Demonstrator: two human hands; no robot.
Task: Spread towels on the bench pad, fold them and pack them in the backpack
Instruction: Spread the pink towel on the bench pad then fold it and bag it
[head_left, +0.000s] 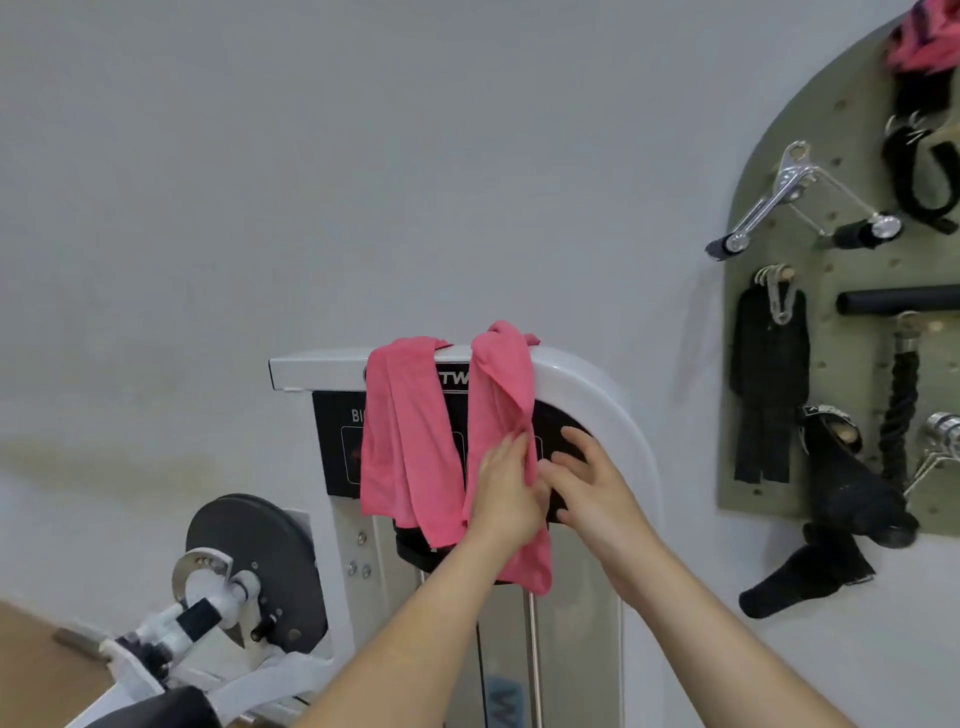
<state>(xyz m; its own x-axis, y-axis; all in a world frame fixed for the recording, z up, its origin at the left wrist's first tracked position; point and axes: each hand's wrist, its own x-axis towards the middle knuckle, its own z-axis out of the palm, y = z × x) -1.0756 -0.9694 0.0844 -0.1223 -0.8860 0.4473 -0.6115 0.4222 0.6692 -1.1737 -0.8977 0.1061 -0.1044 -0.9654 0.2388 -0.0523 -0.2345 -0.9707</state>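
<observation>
1. The left pink towel (400, 441) hangs over the white machine top (322, 369), untouched; we leave it for its turn.
2. Our left hand (506, 491) lies on the right pink towel (501, 395), draped just beside the first, with fingers fairly straight. We cannot tell whether the thumb pinches the cloth. We should take a firm hold of one edge before lifting.
3. Our right hand (589, 483) is spread wide and holds nothing, just beside that towel. It should catch the other edge so the cloth comes off flat.
</observation>
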